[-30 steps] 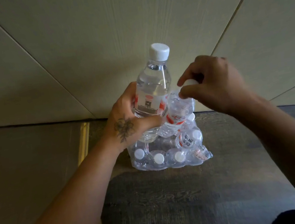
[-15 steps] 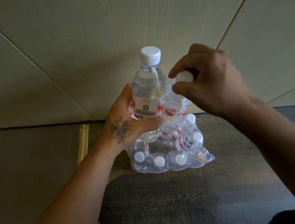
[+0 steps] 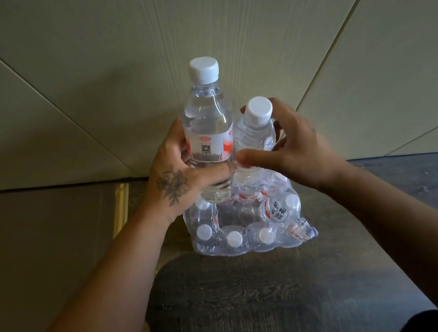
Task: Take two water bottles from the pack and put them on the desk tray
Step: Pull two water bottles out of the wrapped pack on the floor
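Note:
My left hand grips a clear water bottle with a white cap and a red-and-white label, upright above the pack. Right beside it, my right hand wraps around a second, lower water bottle, thumb across its front, cap showing above the fingers. Below both hands the plastic-wrapped pack of several white-capped bottles sits on the dark wooden floor; its top is torn open. No desk tray is in view.
Beige wall panels rise directly behind the pack. A brass strip runs along the floor edge to the left, beside a brown surface. The dark floor stretches toward me.
My right hand shifted from pinching the second bottle's cap to holding its body, and that bottle has risen out of the pack. The left-hand bottle stayed upright and moved slightly nearer the camera.

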`<state>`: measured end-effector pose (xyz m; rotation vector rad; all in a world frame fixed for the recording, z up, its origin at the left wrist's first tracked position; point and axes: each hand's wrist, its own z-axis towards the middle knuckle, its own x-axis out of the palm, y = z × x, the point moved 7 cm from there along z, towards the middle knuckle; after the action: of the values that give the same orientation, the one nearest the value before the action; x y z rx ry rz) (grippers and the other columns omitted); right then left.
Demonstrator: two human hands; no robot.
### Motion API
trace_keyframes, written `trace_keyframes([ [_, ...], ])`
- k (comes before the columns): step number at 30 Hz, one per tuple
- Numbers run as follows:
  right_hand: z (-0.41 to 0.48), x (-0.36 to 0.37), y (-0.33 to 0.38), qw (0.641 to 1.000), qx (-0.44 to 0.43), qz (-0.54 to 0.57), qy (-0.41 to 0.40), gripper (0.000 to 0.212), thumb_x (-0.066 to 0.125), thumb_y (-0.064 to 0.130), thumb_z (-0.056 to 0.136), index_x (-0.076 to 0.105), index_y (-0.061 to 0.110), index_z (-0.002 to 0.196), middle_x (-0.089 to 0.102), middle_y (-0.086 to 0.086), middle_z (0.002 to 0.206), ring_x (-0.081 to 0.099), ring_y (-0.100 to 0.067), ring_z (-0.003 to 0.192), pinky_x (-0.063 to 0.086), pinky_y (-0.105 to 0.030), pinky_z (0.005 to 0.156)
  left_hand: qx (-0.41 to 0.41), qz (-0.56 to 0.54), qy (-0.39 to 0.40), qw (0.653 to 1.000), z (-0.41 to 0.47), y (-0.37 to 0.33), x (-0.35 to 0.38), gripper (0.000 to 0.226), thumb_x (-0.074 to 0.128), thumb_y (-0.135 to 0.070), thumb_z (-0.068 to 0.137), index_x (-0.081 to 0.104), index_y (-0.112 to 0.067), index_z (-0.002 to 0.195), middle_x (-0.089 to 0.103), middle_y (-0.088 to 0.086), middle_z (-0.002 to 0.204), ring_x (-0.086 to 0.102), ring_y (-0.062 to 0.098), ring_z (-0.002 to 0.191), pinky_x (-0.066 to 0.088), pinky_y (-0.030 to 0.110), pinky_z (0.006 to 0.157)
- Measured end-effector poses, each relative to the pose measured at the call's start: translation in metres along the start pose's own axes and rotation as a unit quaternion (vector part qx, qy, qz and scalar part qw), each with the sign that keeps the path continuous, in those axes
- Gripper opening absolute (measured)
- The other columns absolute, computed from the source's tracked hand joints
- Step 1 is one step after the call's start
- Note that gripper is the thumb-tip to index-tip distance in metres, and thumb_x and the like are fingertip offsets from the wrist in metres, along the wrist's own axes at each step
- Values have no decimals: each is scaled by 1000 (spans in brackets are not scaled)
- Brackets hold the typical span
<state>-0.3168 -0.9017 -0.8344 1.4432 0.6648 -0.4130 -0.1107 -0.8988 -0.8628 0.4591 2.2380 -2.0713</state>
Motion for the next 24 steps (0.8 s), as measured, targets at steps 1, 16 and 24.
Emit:
trace_keyframes([
  [1, 0, 4, -5, 1000, -2, -2, 12, 74, 86, 52, 75, 55, 26, 137, 63, 7, 126, 63, -22, 110, 60, -46, 85, 0, 2, -1, 1000, 0, 0, 0, 75, 101, -38, 58, 61, -48, 121, 80, -23, 118, 76, -1, 111, 61, 15, 87],
  [16, -10, 52, -61, 993, 90, -4, 73, 69, 78, 72, 65, 63, 42, 125, 71, 25, 108, 69, 8, 96, 51, -14, 81, -16, -1, 22, 1000, -3, 2, 8, 76, 96, -42, 56, 61, -40, 123, 80, -22, 114, 77, -1, 108, 62, 16, 86],
  [24, -27, 41, -53, 993, 111, 25, 41, 59, 84, 60, 65, 70, 36, 117, 81, 16, 104, 76, 1, 94, 66, -41, 85, -25, 5, 36, 999, -10, -11, 7, 65, 92, -50, 59, 67, -37, 117, 80, -27, 111, 75, -7, 102, 59, 10, 83],
])
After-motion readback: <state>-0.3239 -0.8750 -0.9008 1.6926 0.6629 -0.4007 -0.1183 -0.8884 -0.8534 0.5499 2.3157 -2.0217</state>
